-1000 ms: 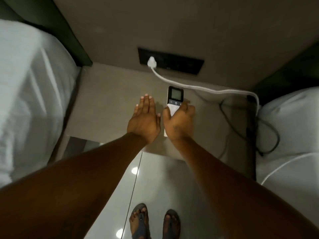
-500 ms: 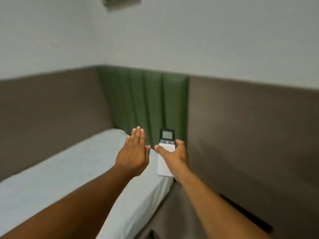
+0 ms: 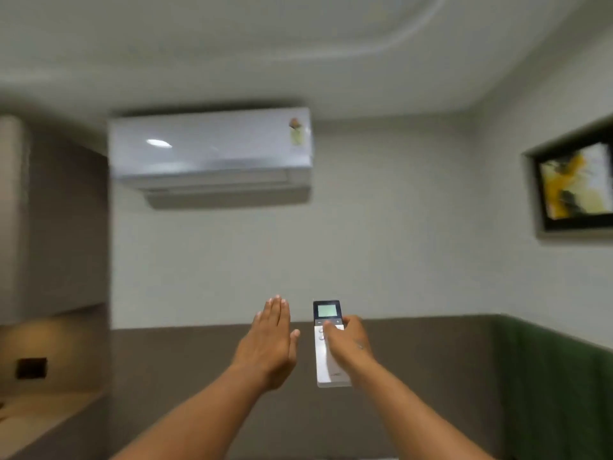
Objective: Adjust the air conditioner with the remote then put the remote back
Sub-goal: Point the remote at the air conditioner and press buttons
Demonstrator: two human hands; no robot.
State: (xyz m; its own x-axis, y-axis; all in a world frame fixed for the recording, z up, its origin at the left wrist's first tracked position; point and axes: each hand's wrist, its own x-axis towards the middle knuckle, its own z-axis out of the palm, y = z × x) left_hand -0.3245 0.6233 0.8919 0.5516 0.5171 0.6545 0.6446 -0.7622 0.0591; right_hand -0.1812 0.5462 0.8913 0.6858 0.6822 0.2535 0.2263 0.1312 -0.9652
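A white wall-mounted air conditioner (image 3: 210, 151) hangs high on the pale wall, left of centre, with a sticker at its upper right corner. My right hand (image 3: 348, 343) holds a slim white remote (image 3: 330, 366) with a dark top and a lit greenish screen, raised and pointing toward the unit; my thumb rests on the buttons just below the screen. My left hand (image 3: 268, 340) is held flat beside it, fingers together and extended, holding nothing.
A framed picture (image 3: 575, 185) hangs on the right wall. Brown panelling (image 3: 414, 376) runs along the lower wall, green padding (image 3: 557, 386) at the right. A brown cabinet and ledge (image 3: 49, 410) with a dark socket plate (image 3: 31, 367) stand at the left.
The view has swung up from the bedside table and bed to the wall with the air conditioner. My right hand lifted the remote off the table and now points it up; the left hand stays flat beside it.
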